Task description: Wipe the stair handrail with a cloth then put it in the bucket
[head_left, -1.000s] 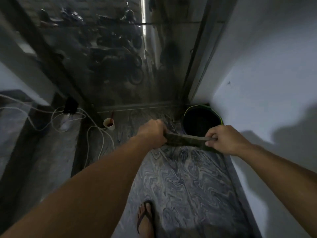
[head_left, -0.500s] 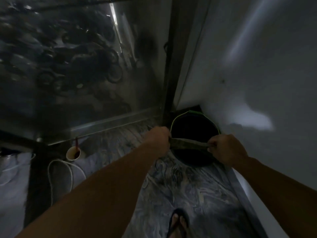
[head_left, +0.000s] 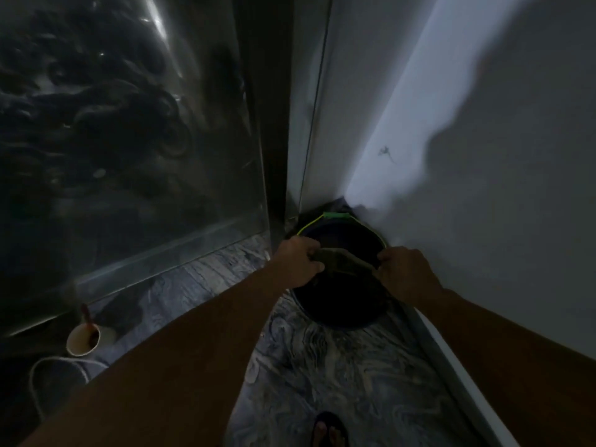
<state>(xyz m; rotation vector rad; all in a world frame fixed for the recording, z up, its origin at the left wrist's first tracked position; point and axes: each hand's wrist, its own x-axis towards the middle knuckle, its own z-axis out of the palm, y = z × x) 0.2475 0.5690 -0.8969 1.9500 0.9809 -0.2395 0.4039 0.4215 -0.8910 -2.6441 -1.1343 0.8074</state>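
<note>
A dark bucket [head_left: 342,312] with a green-yellow handle stands on the floor in the corner by the white wall. A dull greenish cloth [head_left: 343,260] is stretched between both hands right over the bucket's mouth. My left hand [head_left: 298,261] grips its left end and my right hand [head_left: 404,272] grips its right end. No handrail shows in this view.
A glass panel [head_left: 129,140] with a dark frame post [head_left: 267,124] fills the left side. A paper cup [head_left: 82,340] and a white cable [head_left: 48,366] lie on the patterned marble floor [head_left: 338,375] at lower left. My sandalled foot [head_left: 329,430] is at the bottom.
I have stepped closer to the corner, so the bucket now sits under the cloth. Both hands have moved forward over the bucket, and have come a little closer together.
</note>
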